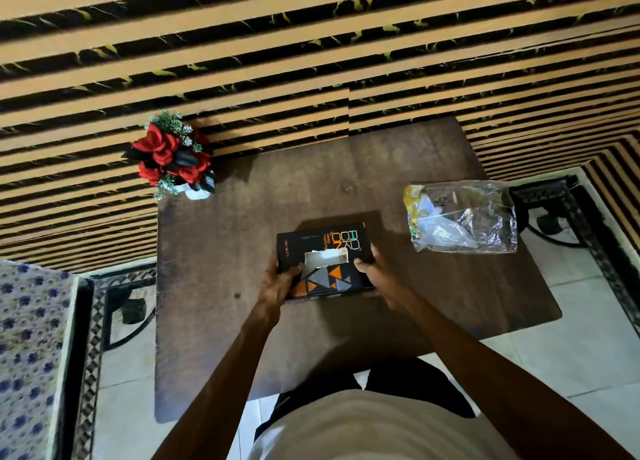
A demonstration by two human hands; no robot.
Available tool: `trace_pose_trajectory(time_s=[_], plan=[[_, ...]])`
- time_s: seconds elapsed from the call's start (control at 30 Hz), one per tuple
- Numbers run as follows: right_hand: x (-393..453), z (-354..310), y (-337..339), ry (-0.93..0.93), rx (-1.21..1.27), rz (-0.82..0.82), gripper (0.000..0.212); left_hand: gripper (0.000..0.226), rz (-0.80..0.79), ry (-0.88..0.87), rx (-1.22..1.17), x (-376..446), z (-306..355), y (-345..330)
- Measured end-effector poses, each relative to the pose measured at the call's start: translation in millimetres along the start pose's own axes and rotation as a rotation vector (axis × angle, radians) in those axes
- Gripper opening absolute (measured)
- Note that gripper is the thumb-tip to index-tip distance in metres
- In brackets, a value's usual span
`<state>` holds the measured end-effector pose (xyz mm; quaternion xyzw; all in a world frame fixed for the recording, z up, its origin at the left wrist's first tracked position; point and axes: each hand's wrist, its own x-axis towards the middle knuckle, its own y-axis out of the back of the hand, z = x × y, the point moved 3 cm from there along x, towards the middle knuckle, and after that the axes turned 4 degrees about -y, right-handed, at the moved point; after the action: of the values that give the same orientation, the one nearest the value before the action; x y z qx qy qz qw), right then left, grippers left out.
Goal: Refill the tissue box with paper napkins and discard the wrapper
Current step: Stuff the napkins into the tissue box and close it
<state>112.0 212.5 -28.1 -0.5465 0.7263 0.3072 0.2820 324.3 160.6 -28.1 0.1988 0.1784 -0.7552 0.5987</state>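
A black tissue box point(325, 241) with orange and grey triangles sits in the middle of the brown table point(242, 321). Pale paper shows in its top slot. My left hand point(278, 285) grips the box's left near corner, thumb by the slot. My right hand point(379, 279) holds the box's right side, thumb on top. A crumpled clear plastic wrapper point(462, 217) with yellow print lies on the table to the right of the box, apart from both hands. I cannot tell whether anything remains inside the wrapper.
A pot of red artificial roses point(173, 158) stands at the table's far left corner. A striped wall runs behind the table. A floral-covered seat point(31, 355) is at the left. Dark ornate metal frames point(561, 217) stand beside the table on the tiled floor.
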Motion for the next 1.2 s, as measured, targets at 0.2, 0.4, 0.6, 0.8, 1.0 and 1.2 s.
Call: trace_pose_trajectory(time_s=[0.2,0.4,0.6,0.8,1.0,1.2], plan=[[14.9,-18.6,17.4,0.030,0.007,0.076,0.048,0.057,-0.003,0.019,0.009,15.0,13.9,-19.9],[63.0,-79.8,39.7,0.069,0.029,0.081,0.052,0.051,0.016,-0.042,0.007,66.6,68.0,-44.3],[122.8,-161.2,46.6,0.090,0.009,0.016,0.040,0.064,0.052,-0.080,0.063,144.9,123.6,-47.9],[167.6,-198.8,35.5,0.046,0.015,-0.032,0.055,0.056,0.083,-0.092,0.057,194.7,146.0,-39.9],[193.3,-217.2,23.5,0.020,0.009,-0.030,0.054,0.057,0.084,-0.163,0.074,222.5,153.1,-36.4],[192.4,-220.1,20.2,0.047,-0.031,0.016,0.049,0.061,0.122,-0.221,0.102,235.1,150.4,-37.0]])
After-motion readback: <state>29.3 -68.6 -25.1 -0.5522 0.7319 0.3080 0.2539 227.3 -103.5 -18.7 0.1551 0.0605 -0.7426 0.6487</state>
